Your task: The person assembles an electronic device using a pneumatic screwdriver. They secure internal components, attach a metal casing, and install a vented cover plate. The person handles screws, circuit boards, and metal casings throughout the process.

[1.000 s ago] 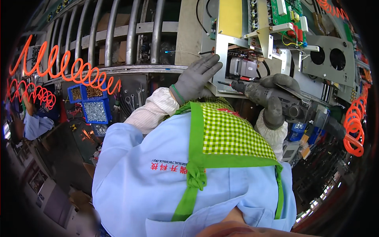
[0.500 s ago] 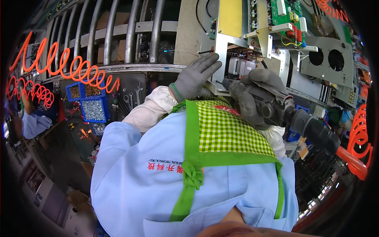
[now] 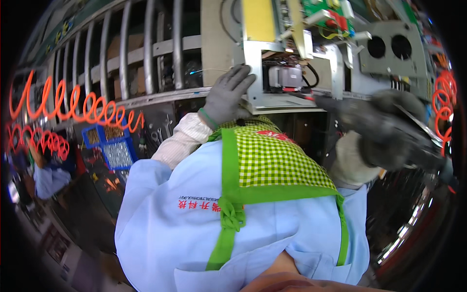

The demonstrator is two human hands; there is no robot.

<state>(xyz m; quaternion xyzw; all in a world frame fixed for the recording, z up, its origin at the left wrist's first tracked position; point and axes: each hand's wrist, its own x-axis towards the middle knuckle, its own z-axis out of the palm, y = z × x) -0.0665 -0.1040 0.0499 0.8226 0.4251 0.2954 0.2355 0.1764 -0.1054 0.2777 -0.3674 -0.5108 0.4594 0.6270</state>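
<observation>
My left hand, in a grey glove, lies flat with fingers outstretched against the left side of an open metal chassis. Inside the chassis opening sits a grey, block-shaped component with wiring around it. My right hand, also gloved and smeared by motion, is wrapped round a black pneumatic screwdriver. The driver points left, its tip just right of the chassis's front lip, apart from the component. Blur hides the exact tip and finger positions.
Metal rollers run along the far left. Orange coiled hoses hang at both sides. Blue bins of small fasteners stand at left. A grey panel with two round holes and a green circuit board lie far right. Another person's sleeve shows at left.
My right hand has pulled the screwdriver away from the chassis opening, to the right. My left hand stays on the chassis. The whole view has shifted slightly.
</observation>
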